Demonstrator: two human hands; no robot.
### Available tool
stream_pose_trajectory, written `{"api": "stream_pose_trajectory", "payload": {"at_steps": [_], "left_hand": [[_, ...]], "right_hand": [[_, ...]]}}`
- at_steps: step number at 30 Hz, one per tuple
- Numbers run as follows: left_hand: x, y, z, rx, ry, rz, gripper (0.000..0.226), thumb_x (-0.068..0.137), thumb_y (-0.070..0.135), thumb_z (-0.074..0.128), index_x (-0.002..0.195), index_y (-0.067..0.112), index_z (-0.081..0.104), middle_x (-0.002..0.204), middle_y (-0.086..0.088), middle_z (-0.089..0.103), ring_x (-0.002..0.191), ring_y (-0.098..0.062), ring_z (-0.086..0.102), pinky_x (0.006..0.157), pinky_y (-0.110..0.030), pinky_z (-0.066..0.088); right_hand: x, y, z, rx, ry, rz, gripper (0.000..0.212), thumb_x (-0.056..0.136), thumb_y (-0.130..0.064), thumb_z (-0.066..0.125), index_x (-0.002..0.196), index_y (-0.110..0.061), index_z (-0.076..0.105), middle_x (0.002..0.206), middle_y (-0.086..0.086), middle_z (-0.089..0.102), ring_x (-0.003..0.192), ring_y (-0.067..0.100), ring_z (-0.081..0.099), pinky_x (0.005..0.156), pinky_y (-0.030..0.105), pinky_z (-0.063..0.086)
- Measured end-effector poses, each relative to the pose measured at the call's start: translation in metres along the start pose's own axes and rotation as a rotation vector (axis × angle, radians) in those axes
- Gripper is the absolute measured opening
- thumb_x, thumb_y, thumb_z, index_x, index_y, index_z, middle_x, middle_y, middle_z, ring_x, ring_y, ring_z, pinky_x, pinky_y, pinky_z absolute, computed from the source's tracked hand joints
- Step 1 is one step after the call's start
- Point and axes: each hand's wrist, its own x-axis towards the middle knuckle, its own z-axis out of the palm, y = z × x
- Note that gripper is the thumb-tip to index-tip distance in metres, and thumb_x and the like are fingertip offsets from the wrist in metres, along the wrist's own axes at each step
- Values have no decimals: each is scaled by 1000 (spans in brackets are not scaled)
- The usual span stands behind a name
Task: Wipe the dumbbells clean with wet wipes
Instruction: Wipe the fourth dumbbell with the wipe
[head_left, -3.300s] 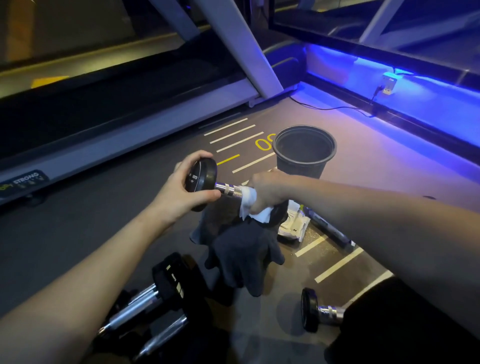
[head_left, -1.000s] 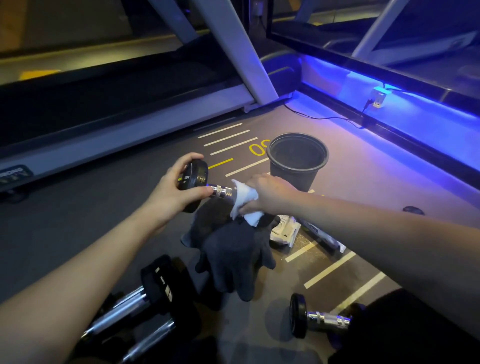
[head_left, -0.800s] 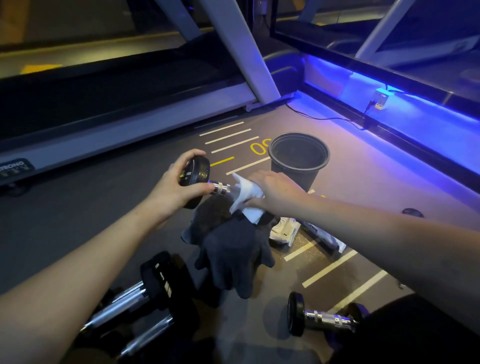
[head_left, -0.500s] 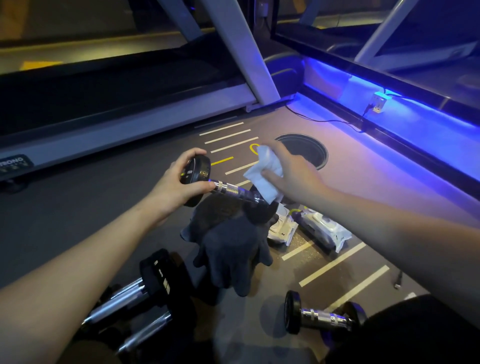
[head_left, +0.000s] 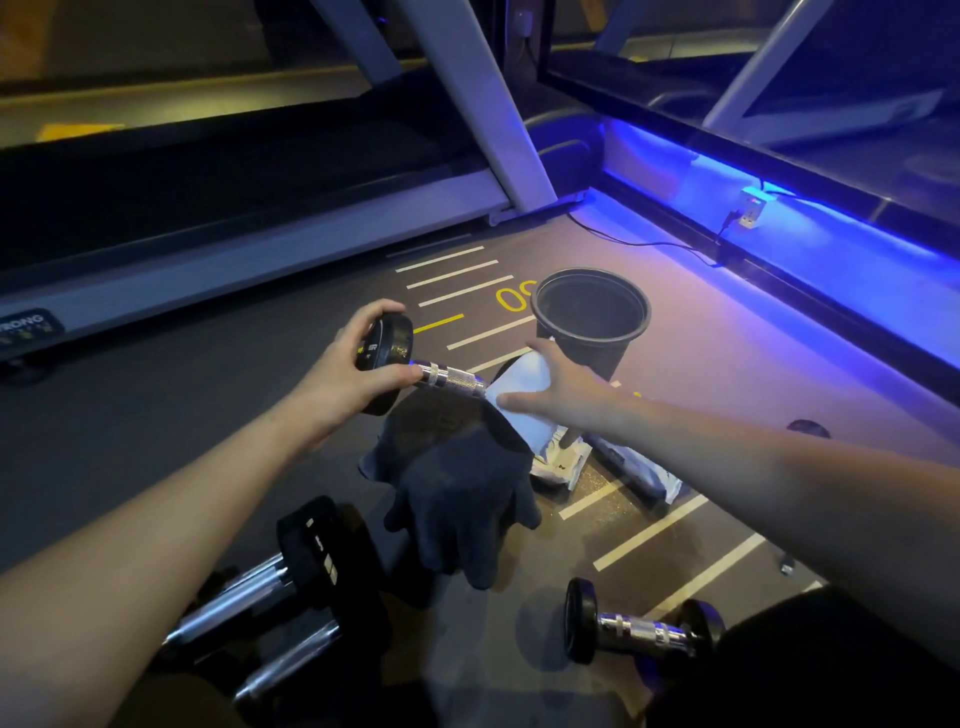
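- A treadmill (head_left: 249, 260) runs along the far left of a dim gym floor (head_left: 156, 415) painted with white and yellow lines; a blue light strip (head_left: 857, 270) glows on the right.
- My left hand (head_left: 343, 379) holds a dumbbell (head_left: 410, 364) in the air, fingers (head_left: 363, 319) curled round its near black head.
- My right hand (head_left: 566, 395) presses a white wet wipe (head_left: 524, 395) over the dumbbell's far head, fingers spread fairly wide; that head is hidden.
- A dark cloth (head_left: 462, 499) hangs below the dumbbell.
- A black bucket (head_left: 592, 312) stands just beyond my right hand.
- Larger dumbbells (head_left: 291, 582) lie lower left, partly cut off.
- A small dumbbell (head_left: 634, 629) lies lower right.
- Wipe packets (head_left: 639, 467) lie under my right arm, hard to make out.
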Motion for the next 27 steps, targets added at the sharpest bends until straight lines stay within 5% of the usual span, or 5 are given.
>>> {"api": "stream_pose_trajectory", "payload": {"at_steps": [10, 17, 20, 25, 27], "left_hand": [[-5, -9, -8, 314, -10, 18, 75, 91, 38, 70, 147, 55, 23, 132, -6, 51, 104, -20, 53, 97, -37, 44], [-15, -4, -7, 236, 3, 62, 61, 73, 32, 76, 124, 49, 48, 110, -3, 57, 87, -24, 59, 74, -39, 58], [-15, 0, 4, 187, -28, 77, 61, 75, 13, 83, 122, 38, 52, 112, -5, 57, 88, -24, 61, 81, -50, 59], [-4, 11, 38, 195, -64, 114, 66, 56, 40, 78, 114, 50, 49, 118, -11, 56, 105, -30, 61, 98, -51, 53], [2, 15, 59, 192, -107, 141, 66, 58, 39, 76, 117, 48, 50, 115, -3, 56, 102, -22, 59, 98, -44, 52]], "right_hand": [[13, 3, 20, 190, 85, -35, 66, 77, -31, 78, 133, -40, 43, 123, 3, 55, 96, 19, 57, 55, 18, 44], [10, 6, 26, 234, 106, -86, 53, 77, -28, 79, 120, -41, 50, 116, 5, 58, 93, 22, 59, 58, 23, 48], [4, 10, 13, 173, 155, -123, 52, 77, -30, 79, 120, -40, 52, 116, 2, 58, 97, 23, 58, 60, 20, 44], [-17, 25, -24, 77, 284, -141, 55, 68, -40, 76, 117, -46, 52, 111, -2, 62, 102, 23, 58, 87, 40, 51], [-30, 38, -37, 105, 303, -136, 57, 74, -24, 79, 124, -34, 54, 113, -3, 59, 102, 19, 55, 86, 20, 47]]}}
